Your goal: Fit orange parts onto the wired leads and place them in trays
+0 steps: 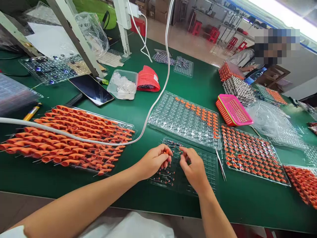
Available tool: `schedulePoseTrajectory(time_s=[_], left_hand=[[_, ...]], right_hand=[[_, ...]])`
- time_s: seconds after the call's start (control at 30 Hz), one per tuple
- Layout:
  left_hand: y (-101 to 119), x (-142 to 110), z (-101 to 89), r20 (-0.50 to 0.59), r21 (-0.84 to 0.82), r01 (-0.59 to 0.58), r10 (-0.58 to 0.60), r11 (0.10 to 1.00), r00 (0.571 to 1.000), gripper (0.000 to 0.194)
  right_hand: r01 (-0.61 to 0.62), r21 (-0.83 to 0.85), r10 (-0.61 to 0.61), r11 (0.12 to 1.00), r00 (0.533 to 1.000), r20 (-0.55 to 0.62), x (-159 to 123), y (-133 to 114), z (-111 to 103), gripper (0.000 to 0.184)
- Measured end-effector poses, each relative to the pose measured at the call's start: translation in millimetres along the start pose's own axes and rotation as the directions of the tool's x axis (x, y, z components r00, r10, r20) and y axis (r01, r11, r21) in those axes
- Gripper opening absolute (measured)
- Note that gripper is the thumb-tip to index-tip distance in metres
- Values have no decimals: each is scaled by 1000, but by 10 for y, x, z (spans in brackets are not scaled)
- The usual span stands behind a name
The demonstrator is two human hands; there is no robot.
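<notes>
My left hand point(155, 161) is closed in a pinch on a small orange plastic part point(167, 151). Beside it, my right hand point(194, 167) has its thumb and forefinger curled together; whatever they pinch is too small to name. Both hands are over a clear blister tray point(210, 168). Small dark parts with orange ends point(164, 178) lie in that tray's left side, some hidden by my fingers. Just behind is another clear tray point(170, 115), with orange parts point(205, 114) along its right side. A pair of tweezers point(221, 165) lies right of my right hand.
Rows of orange parts with thin wires point(74, 135) fill a tray at left, crossed by a white cable point(146, 127). A phone point(91, 89), a clear box point(123, 84) and a pink basket point(235, 109) stand farther back. Another orange-filled tray point(252, 153) is right. A person point(247, 58) sits beyond.
</notes>
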State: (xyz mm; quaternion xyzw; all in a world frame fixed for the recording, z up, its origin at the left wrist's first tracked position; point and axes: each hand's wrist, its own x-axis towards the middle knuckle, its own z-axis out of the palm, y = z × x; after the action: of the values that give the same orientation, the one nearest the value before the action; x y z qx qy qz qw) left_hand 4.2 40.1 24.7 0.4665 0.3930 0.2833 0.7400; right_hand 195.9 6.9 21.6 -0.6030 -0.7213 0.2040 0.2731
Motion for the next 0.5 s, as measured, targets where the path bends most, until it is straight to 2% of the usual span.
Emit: schedulePoseTrajectory(time_s=[0.07,0.13,0.27,0.37,0.5], left_hand=[[-21,-2,20,27,2,18,-19,1000,999,13],[-24,-20,39,56,14,14,-14,1000,998,12],[33,-86,39,61,90,-68,63,994,996,11],[93,-121,19,39,158,-110,105,981,994,13],[124,-130,26,84,150,-107,95,983,992,20]], right_hand=[[-117,289,96,950,992,84,-28,-27,-74,27],[-207,506,154,838,978,144,-66,-28,-120,22],[-259,713,227,652,964,142,-147,-25,-127,14],[-236,738,237,633,966,106,-182,-87,-122,12],[-177,677,234,714,972,7,-212,-187,-139,14]])
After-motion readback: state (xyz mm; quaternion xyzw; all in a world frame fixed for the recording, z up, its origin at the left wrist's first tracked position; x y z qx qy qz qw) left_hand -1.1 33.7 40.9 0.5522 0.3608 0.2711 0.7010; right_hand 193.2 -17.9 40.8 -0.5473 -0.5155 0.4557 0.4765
